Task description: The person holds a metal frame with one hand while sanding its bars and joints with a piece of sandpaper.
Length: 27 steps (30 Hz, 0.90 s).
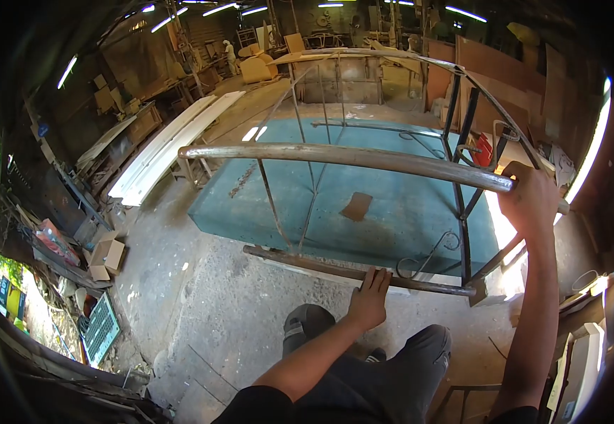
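Note:
A metal frame of tubes and thin rods with curled ends stands across a teal slab (250,205). My right hand (527,201) is wrapped round the right end of its upper tube (342,157). Lower down, my left hand (369,300) touches the lower tube (307,263) with its fingertips, the fingers stretched out and close together. A brown patch (356,206) lies on the teal surface between the tubes. Beyond it, the frame's far rail (385,54) curves across the view.
Long white boards (173,145) lie at the left, with an open cardboard box (107,256) and a green grid panel (101,328) nearer. A person (231,58) stands far back. Brown sheets (498,67) lean at the right. My knees are close below the lower tube.

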Tool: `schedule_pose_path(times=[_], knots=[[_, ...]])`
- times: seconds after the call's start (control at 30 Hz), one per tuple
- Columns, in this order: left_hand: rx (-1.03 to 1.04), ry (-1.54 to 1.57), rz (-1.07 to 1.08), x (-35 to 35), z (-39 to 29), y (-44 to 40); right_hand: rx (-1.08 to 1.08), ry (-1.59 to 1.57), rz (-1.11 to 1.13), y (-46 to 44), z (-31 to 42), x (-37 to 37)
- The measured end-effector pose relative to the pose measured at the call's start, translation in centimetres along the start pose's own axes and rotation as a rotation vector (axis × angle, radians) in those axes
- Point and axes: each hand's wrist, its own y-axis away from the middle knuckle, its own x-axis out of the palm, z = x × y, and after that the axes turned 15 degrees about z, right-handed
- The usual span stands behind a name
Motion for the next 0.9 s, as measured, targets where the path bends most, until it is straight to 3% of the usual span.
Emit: schedule_pose_path(times=[0.07,0.17,0.2,0.27,0.3,0.37,0.43,0.53,0.57,0.63,0.67,0.73,0.77,0.83,0.9], knots=[[0.069,-0.054,0.19,-1.7,1.0,0.6,-0.008,-0.001,0.028,0.1,-0.2,0.1],[-0.157,0.011,0.001,0.3,9.5,1.4,0.0,-0.009,-0.01,0.0,0.4,0.0],[-0.152,0.007,0.001,-1.0,9.9,1.5,0.022,0.026,0.009,-0.1,0.7,-0.2],[-0.431,-0.095,0.007,-3.8,9.5,2.1,0.04,0.058,0.038,0.0,0.8,-0.1],[-0.471,-0.085,-0.086,-2.0,8.8,1.2,0.023,0.045,0.017,-0.1,0.7,0.0],[-0.265,-0.032,-0.176,4.0,7.2,-0.7,0.007,0.031,-0.003,-0.1,0.6,0.1],[-0.068,-0.008,0.014,1.1,-0.1,-0.9,-0.001,0.045,0.01,-0.1,0.3,0.0],[0.106,-0.13,0.037,0.1,1.7,0.0,-0.011,0.006,-0.005,0.1,0.2,-0.1],[-0.002,0.035,0.084,0.2,4.7,0.1,-0.009,0.002,0.0,0.1,0.3,0.0],[-0.137,0.021,-0.184,2.6,13.1,0.9,0.002,0.044,0.015,0.0,0.4,0.0],[-0.13,0.015,-0.179,0.9,12.4,0.8,0.012,0.043,0.014,-0.1,0.4,-0.1],[-0.5,-0.133,-0.061,-3.3,9.5,1.9,0.019,0.063,0.022,0.0,0.9,-0.1],[-0.452,-0.014,-0.142,-0.7,9.7,0.8,0.019,0.059,0.006,-0.1,0.7,0.0],[-0.156,0.031,-0.191,4.5,7.1,-0.8,0.018,0.053,0.005,-0.1,0.6,0.0],[-0.004,0.09,0.066,0.1,-1.0,-0.8,0.026,0.061,0.002,0.0,0.6,-0.2]])
